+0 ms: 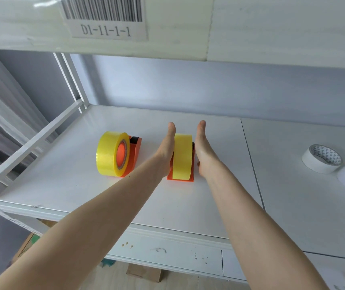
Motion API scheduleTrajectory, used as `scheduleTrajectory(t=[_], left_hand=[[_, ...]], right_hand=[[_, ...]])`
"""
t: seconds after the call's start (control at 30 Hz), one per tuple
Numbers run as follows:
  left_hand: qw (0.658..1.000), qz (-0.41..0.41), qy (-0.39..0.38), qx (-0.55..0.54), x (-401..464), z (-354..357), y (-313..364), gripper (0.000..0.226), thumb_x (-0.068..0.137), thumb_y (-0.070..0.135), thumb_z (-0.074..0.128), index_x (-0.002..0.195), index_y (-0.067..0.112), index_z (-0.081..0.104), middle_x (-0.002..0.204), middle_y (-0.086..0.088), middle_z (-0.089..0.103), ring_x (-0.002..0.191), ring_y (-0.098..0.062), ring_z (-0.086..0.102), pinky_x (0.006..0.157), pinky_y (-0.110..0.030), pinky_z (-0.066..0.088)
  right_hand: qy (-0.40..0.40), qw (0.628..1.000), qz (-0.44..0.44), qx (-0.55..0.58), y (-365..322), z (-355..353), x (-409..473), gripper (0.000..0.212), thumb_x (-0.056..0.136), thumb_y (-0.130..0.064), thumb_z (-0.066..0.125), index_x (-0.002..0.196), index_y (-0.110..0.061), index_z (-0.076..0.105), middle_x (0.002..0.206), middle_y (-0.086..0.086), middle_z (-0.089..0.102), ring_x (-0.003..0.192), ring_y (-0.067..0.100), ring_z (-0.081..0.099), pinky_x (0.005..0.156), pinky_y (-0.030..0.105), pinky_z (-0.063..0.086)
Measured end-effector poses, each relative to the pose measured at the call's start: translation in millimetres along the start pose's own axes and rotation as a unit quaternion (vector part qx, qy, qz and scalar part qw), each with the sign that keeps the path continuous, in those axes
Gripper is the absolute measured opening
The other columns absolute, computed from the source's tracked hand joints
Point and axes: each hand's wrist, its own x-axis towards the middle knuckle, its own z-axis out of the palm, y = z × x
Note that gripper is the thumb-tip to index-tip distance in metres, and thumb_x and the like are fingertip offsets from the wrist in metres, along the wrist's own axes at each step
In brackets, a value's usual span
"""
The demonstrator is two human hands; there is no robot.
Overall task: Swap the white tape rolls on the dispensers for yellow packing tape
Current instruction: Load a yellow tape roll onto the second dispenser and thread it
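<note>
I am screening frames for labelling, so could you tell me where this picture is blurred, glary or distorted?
Head view: the barcode label overhead is blurred; soft glare sits on the glossy yellow tape roll; wide-angle stretch bends the white shelf rail.

A single view is given, taken from a head-worn wide-angle camera that is aimed forward and steeply down onto a white shelf point(125, 195). The shelf surface is seen from above and from its front edge, which is cut across the lower part of the frame. Both forearms are seen entering from the lower corners and converging toward the centre, where the left hand point(166, 149) and right hand point(203, 149) are framed at arm's length. The underside edge of an upper shelf, with a barcode label point(106, 19), is caught very near along the top. Straight lines are bent by the lens toward the borders. No second view is supplied for overlap.
</note>
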Motion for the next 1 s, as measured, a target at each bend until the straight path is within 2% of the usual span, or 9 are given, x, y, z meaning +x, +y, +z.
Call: scheduleTrajectory(t=[0.1,0.17,0.23,0.47,0.57,0.7,0.77,0.83,1.0], left_hand=[[1.000,0.016,0.009,0.009,-4.5,1.2,3.2,0.075,0.097,0.071,0.017,0.113,0.013,0.061,0.112,-0.001,0.067,0.106,-0.025,0.066,0.079,-0.036,0.050],[0.999,0.040,0.029,0.009,-8.1,-0.1,7.2,0.078,0.097,0.072,0.017,0.154,0.021,0.034,0.155,0.001,0.042,0.147,-0.024,0.036,0.112,-0.042,0.033],[0.996,0.079,0.047,0.014,-11.2,-6.4,14.2,0.082,0.093,0.077,0.018,0.160,0.030,0.013,0.169,0.004,0.013,0.156,-0.017,0.011,0.123,-0.044,0.010],[0.935,0.303,0.173,-0.068,-33.8,-94.7,33.4,0.058,0.100,0.053,0.043,0.144,0.015,0.052,0.147,0.007,0.054,0.139,-0.006,0.046,0.117,-0.028,0.028],[0.923,0.310,0.200,-0.111,-35.7,-148.1,32.0,0.058,0.099,0.052,0.047,0.143,0.015,0.052,0.147,0.006,0.053,0.139,-0.007,0.045,0.118,-0.028,0.027],[0.962,0.219,0.137,-0.087,-13.6,-191.6,8.4,0.093,0.087,0.079,0.038,0.160,0.023,0.022,0.166,0.008,0.022,0.153,-0.010,0.019,0.124,-0.037,0.011],[0.980,0.181,0.064,-0.054,-7.3,-201.8,-7.5,0.106,0.070,0.092,0.041,0.142,0.015,0.047,0.142,0.003,0.047,0.138,-0.019,0.042,0.117,-0.039,0.024],[0.985,0.171,-0.021,-0.010,-4.6,-202.7,-25.8,0.096,0.074,0.093,0.034,0.113,0.009,0.056,0.117,-0.004,0.054,0.112,-0.028,0.056,0.102,-0.042,0.037],[0.980,0.178,-0.079,-0.027,-3.6,-196.4,-50.0,0.070,0.092,0.070,0.023,0.129,0.027,0.065,0.131,-0.001,0.069,0.124,-0.019,0.064,0.101,-0.040,0.048]], right_hand=[[0.019,0.999,-0.031,0.001,-10.1,5.7,-8.6,0.088,0.089,-0.080,0.009,0.158,-0.027,0.022,0.164,0.004,0.028,0.148,0.025,0.031,0.113,0.039,0.028],[0.031,0.998,-0.062,-0.003,-17.4,9.0,-14.9,0.090,0.086,-0.083,0.009,0.159,-0.030,0.017,0.167,0.000,0.019,0.152,0.025,0.021,0.120,0.044,0.018],[0.038,0.995,-0.094,-0.009,-26.6,10.0,-19.9,0.088,0.088,-0.081,0.011,0.159,-0.029,0.018,0.167,0.000,0.018,0.153,0.025,0.020,0.121,0.045,0.017],[0.011,0.978,-0.210,-0.014,-52.6,48.4,-52.0,0.072,0.100,-0.064,0.019,0.154,-0.018,0.032,0.159,0.001,0.037,0.143,0.023,0.037,0.104,0.033,0.030],[-0.011,0.972,-0.235,-0.021,-44.4,85.5,-53.5,0.066,0.103,-0.058,0.023,0.151,-0.014,0.037,0.156,0.005,0.041,0.142,0.023,0.039,0.099,0.029,0.029],[-0.039,0.981,-0.188,-0.007,-16.3,127.2,-36.3,0.075,0.099,-0.066,0.026,0.154,-0.016,0.031,0.157,0.005,0.040,0.143,0.024,0.038,0.113,0.038,0.030],[-0.048,0.985,-0.164,0.003,0.8,139.3,-28.1,0.080,0.095,-0.071,0.028,0.156,-0.019,0.027,0.160,0.000,0.036,0.145,0.020,0.035,0.111,0.033,0.029],[-0.057,0.988,-0.145,0.024,18.6,148.3,-24.9,0.079,0.095,-0.070,0.030,0.156,-0.020,0.027,0.157,-0.003,0.037,0.138,0.012,0.039,0.100,0.025,0.027],[-0.067,0.978,-0.185,0.062,44.9,171.7,-16.9,0.052,0.103,-0.051,0.032,0.147,-0.025,0.039,0.121,-0.015,0.051,0.087,-0.026,0.047,0.067,-0.007,0.035]])
